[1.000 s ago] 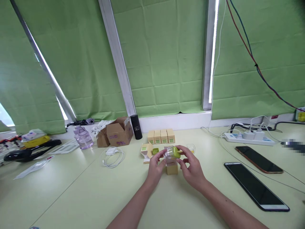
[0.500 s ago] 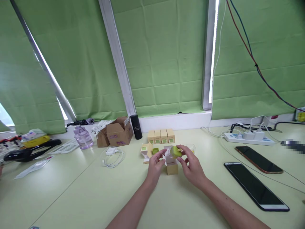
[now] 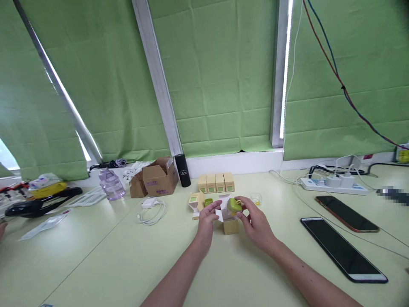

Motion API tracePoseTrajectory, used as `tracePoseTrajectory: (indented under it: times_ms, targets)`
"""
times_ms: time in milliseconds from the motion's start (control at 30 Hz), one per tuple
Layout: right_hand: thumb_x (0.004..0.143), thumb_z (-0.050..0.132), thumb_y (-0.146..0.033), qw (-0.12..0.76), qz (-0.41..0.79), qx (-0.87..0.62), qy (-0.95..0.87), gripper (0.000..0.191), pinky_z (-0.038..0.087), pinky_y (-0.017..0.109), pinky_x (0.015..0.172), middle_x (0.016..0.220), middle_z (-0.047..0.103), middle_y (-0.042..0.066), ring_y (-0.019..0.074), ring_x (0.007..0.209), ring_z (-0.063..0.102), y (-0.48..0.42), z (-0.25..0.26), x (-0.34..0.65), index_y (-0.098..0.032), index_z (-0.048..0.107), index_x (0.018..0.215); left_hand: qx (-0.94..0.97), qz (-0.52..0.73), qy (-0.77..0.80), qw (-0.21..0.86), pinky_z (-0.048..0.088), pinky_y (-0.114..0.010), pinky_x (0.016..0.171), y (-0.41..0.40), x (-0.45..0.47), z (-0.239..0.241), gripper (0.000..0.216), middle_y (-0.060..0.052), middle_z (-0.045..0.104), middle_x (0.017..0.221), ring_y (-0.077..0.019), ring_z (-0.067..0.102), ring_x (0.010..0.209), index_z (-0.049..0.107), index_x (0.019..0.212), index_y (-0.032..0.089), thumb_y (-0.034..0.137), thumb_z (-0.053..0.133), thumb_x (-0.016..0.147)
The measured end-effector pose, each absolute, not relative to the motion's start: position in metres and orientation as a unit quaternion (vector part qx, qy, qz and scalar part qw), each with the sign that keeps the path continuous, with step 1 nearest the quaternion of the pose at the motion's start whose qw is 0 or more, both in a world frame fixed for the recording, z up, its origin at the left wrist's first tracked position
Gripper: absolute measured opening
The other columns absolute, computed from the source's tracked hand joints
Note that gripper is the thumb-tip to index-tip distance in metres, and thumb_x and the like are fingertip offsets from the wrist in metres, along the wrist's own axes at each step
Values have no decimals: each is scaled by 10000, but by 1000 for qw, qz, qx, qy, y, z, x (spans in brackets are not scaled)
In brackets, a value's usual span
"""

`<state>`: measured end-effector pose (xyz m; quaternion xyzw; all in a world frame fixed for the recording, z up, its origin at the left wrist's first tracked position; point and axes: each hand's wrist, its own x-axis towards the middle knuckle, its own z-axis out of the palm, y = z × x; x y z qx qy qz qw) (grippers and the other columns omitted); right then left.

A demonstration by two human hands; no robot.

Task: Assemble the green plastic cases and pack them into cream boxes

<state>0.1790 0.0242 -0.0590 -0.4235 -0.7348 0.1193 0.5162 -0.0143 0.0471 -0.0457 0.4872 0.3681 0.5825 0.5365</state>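
Observation:
My right hand (image 3: pixel 257 221) pinches a small clear jar with a green lid (image 3: pixel 235 205) and a yellowish loop on top, tilted just over an opened small cardboard box (image 3: pixel 231 227). That box stands on the table with its white-lined flaps raised. At its left side, my left hand (image 3: pixel 207 219) has a white flap between thumb and fingers. Just behind the left hand lies a small green lid-like piece (image 3: pixel 208 201), beside another opened small box (image 3: pixel 196 199). A small clear container (image 3: pixel 256 199) with something yellow in it sits behind my right hand.
Several closed small boxes (image 3: pixel 216 182) stand in a row behind. To the left are a black cylinder (image 3: pixel 182 170), a brown carton (image 3: pixel 159 177), a coiled white cable (image 3: pixel 153 211) and a purple bottle (image 3: pixel 111 184). Two phones (image 3: pixel 343 249) and a power strip (image 3: pixel 334 186) lie right.
The green-lidded jar has tipped more upright and shifted slightly left, down towards the open box. My left fingers have come down a little at the box's flap.

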Motion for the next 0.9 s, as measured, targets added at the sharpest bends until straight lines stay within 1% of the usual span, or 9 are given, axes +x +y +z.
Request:
tracePoseTrajectory:
  times_ms: [133,300,633,700,833,900]
  targets:
    - [1021,434,-281,508,124,-422,-741,371,590,344,692,1358,631,88,226,954,674,22,-57,178,-286,480,1388,476,586,369,542,461,-314,913,48,-14,-47,576,-78,723,991,-257,626,1083,799,1065,170,111,564,542]
    - [1017,449,-287,492,118,-423,-752,344,578,367,695,1261,666,83,225,878,665,21,-57,177,-282,491,1358,473,584,376,542,457,-298,887,47,-15,-47,586,-75,715,997,-254,612,1104,800,1073,186,104,558,546]
    - [975,492,-258,467,125,-437,-759,341,567,353,674,1201,668,93,245,937,651,18,-57,176,-268,517,1315,462,568,370,572,453,-269,779,44,-15,-44,607,-61,712,971,-195,627,902,784,1110,177,109,574,545]
    - [963,510,-250,462,128,-438,-760,335,565,351,672,1185,666,88,242,935,646,16,-55,177,-266,520,1297,465,568,366,572,450,-264,782,44,-14,-43,600,-60,714,960,-197,625,918,790,1094,177,108,573,539]
    - [941,531,-231,458,121,-436,-765,313,564,347,671,1143,670,71,234,912,634,14,-53,177,-265,537,1252,469,574,370,560,441,-264,840,44,-13,-43,581,-61,711,960,-211,604,1001,805,1055,178,111,569,529]
    - [941,530,-230,456,113,-435,-768,294,561,346,665,1132,674,66,237,914,629,13,-52,177,-268,546,1233,474,568,372,561,436,-271,860,43,-13,-43,580,-57,705,952,-213,599,1000,806,1060,180,117,570,534]
